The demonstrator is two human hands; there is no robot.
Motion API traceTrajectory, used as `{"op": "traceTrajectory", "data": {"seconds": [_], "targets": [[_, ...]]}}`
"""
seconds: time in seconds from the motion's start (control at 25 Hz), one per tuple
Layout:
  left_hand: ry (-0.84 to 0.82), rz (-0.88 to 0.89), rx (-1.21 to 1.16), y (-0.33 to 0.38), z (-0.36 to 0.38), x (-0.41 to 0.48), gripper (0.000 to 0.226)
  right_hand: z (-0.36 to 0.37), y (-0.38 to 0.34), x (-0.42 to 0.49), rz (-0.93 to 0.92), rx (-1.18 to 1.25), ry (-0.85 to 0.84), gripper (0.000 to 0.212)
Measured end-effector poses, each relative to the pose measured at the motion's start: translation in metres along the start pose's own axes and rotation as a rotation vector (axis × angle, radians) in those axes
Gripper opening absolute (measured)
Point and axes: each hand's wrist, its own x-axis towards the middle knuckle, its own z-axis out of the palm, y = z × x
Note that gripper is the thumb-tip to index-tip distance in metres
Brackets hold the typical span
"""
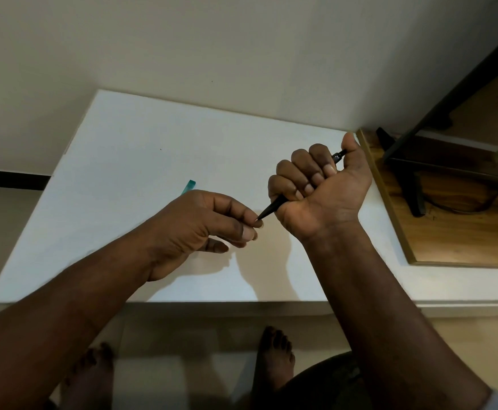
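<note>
My right hand (321, 184) grips a black pen (272, 209) in a fist above the white table (129, 161), palm side toward me. The pen's pointed tip aims left and down; its back end (338, 155) sticks out by my thumb. My left hand (203, 229) pinches at the pen's tip between index finger and thumb; whether something small sits between those fingers is too small to tell. A teal, translucent object (189, 186) lies on the table, mostly hidden behind my left hand.
A wooden board (437, 232) lies at the table's right end, with a black stand and cable (413, 179) on it. Walls close the far side. My bare feet (274, 356) are on the floor below the table's front edge.
</note>
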Motion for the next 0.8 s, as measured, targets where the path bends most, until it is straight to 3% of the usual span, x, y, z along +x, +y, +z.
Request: {"op": "traceTrajectory", "data": {"seconds": [0.8], "targets": [[-0.006, 0.016, 0.008, 0.001, -0.0034, 0.0001, 0.012, -0.0014, -0.0012, 0.0021, -0.023, 0.054, 0.014, 0.053]]}}
